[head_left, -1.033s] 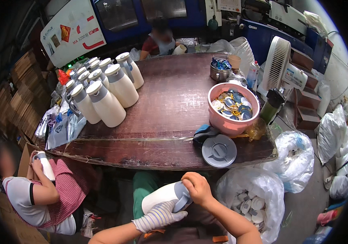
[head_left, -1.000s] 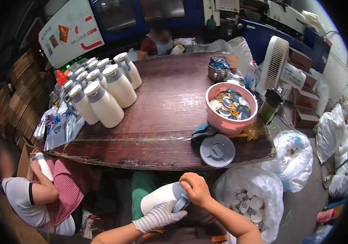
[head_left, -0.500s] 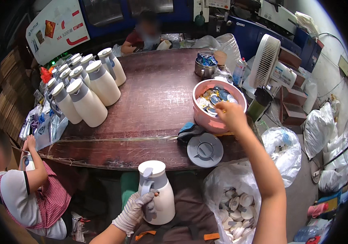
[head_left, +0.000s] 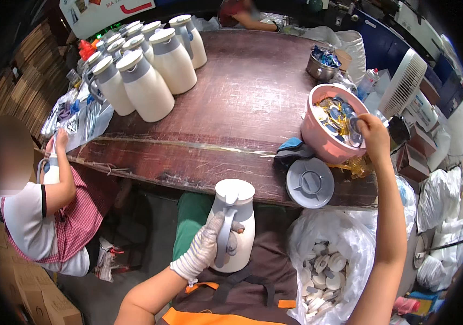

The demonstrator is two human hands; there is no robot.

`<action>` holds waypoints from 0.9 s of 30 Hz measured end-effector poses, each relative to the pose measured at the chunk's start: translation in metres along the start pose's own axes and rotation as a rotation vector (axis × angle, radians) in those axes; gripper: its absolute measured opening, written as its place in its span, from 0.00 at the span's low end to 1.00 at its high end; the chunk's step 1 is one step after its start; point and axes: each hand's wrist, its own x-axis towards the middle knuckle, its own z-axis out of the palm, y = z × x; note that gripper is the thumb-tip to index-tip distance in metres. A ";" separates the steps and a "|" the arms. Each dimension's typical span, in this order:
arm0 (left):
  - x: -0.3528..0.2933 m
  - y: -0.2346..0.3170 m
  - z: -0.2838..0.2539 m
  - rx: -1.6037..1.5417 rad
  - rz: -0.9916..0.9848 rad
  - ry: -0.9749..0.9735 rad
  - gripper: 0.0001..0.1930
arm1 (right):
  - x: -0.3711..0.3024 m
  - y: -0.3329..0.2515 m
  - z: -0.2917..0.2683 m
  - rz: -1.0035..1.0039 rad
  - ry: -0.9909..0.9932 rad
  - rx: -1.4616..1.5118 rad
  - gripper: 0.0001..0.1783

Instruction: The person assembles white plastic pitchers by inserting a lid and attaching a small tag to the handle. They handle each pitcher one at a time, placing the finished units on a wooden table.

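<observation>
My left hand (head_left: 205, 244), in a striped glove with bare fingertips, is closed round the grey handle of a white vacuum jug (head_left: 242, 238). The jug stands upright on my lap, its white lid on. Over the right rim of a pink bucket (head_left: 323, 142), my bare right hand (head_left: 375, 135) is closed, with a dark round tag (head_left: 355, 125) at its fingertips. Round tags with yellow strings (head_left: 342, 115) fill the bucket.
Several finished-looking jugs (head_left: 147, 92) stand at the table's left. A grey round lid (head_left: 309, 183) lies near the front edge. A plastic bag of white lids (head_left: 326, 271) sits beside my lap. A fan (head_left: 405, 81) stands right. A co-worker (head_left: 53, 227) sits left; another person (head_left: 237, 15) is across.
My view has shifted, so the table sits higher and things lie farther right. My right hand has moved to the bucket's right rim, now with a round tag. My left hand keeps its hold on the jug.
</observation>
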 end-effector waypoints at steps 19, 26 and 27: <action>-0.011 -0.009 -0.001 -0.144 0.006 0.082 0.32 | -0.003 -0.007 0.012 0.277 0.349 0.333 0.12; -0.008 -0.028 -0.024 -0.240 0.059 -0.004 0.20 | -0.117 -0.112 0.020 0.567 -0.157 1.360 0.20; -0.008 -0.026 -0.024 -0.229 0.069 0.005 0.18 | -0.144 -0.123 0.029 0.562 -0.306 1.341 0.19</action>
